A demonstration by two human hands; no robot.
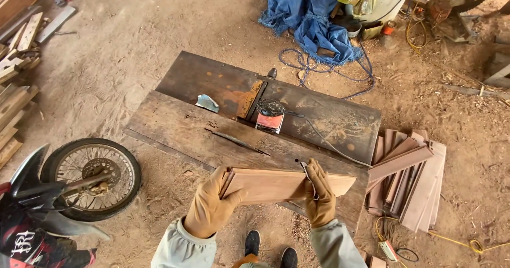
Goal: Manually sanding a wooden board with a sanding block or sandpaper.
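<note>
I hold a flat reddish wooden board (pixel 281 185) level in front of me with both hands in tan work gloves. My left hand (pixel 211 204) grips its left end, thumb on top. My right hand (pixel 319 193) clasps the board right of middle and also pinches a thin dark pencil-like stick (pixel 308 175) against it. The board hovers over the near edge of a worn wooden saw table (pixel 180 122) with a saw slot (pixel 236 140) in its top.
A metal planer bed (pixel 329 116) adjoins the table, with a small red-and-white box (pixel 269 120) and a shard (pixel 207 103). Stacked boards (pixel 411 177) lie right, timber (pixel 13 92) left, a motorcycle wheel (pixel 90 175) lower left, blue cloth (pixel 308 13) and cables behind.
</note>
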